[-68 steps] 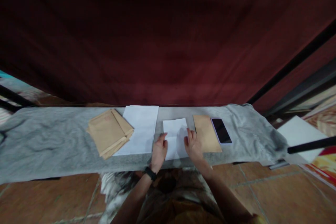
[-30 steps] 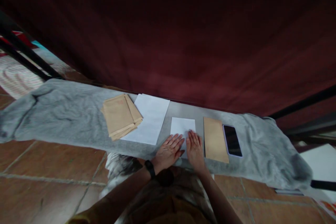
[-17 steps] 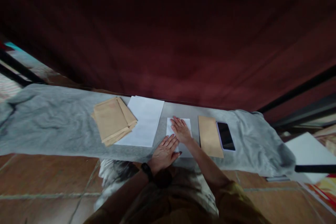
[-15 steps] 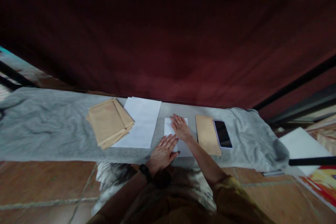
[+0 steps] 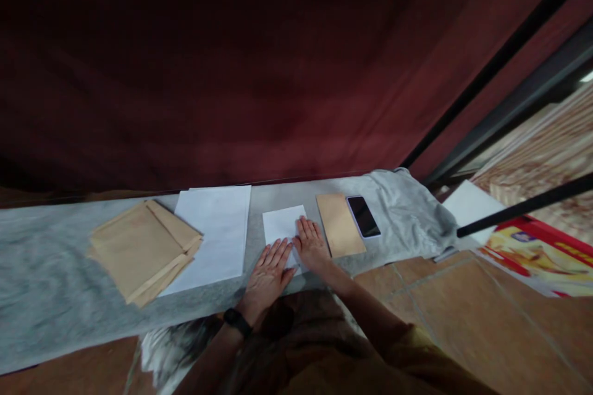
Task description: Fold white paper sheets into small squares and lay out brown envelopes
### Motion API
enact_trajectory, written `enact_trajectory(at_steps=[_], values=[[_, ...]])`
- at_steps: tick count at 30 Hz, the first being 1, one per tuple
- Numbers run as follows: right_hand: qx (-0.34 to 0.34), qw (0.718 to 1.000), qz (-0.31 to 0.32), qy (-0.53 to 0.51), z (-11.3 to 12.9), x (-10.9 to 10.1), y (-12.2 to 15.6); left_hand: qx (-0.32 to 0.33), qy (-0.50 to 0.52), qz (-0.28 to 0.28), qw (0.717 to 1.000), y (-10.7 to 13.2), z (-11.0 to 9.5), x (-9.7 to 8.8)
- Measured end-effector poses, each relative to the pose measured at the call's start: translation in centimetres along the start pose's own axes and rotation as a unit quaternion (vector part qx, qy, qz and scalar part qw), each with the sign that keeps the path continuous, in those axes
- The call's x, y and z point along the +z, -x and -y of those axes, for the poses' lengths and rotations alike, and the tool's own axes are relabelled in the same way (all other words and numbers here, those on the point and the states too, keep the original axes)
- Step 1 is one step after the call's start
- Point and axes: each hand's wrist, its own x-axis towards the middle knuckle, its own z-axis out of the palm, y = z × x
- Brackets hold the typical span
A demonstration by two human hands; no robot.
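Observation:
A small white sheet of paper (image 5: 281, 222), perhaps folded, lies on the grey cloth in front of me. My left hand (image 5: 271, 274) rests flat on its lower left part, fingers stretched out, with a dark watch on the wrist. Flat on the right side of the same sheet lies my right hand (image 5: 311, 245), its fingers extended. Both palms hide the lower half of the paper. Just right of it is a single brown envelope (image 5: 340, 228). To the left, a stack of white sheets (image 5: 217, 228) lies partly under a fanned pile of brown envelopes (image 5: 143, 244).
A phone (image 5: 364, 217) lies screen up beside the single envelope. The grey cloth (image 5: 46, 271) covers a long narrow surface, with a dark red curtain (image 5: 278, 105) behind it. Black bars (image 5: 523, 205), a white board and a red-and-yellow box (image 5: 542, 253) are at the right.
My view has turned to the right, so things sit further left. My right hand has slid down the white sheet towards me; my left hand stays flat on it.

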Motion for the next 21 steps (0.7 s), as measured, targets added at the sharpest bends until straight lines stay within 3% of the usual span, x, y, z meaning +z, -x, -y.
enact_trajectory(at_steps=[7,14,21], values=[[0.019,0.999,-0.041,0.029,1.1,-0.5,3.8,-0.002,-0.039,0.003,0.999,0.1,-0.2,-0.1],[0.025,0.998,-0.042,0.029,1.7,-1.0,4.9,-0.08,-0.036,-0.009,0.996,-1.9,-1.6,1.4],[0.037,0.998,-0.051,0.026,1.8,-1.2,4.6,-0.154,-0.034,-0.043,0.987,-3.1,1.5,1.9]])
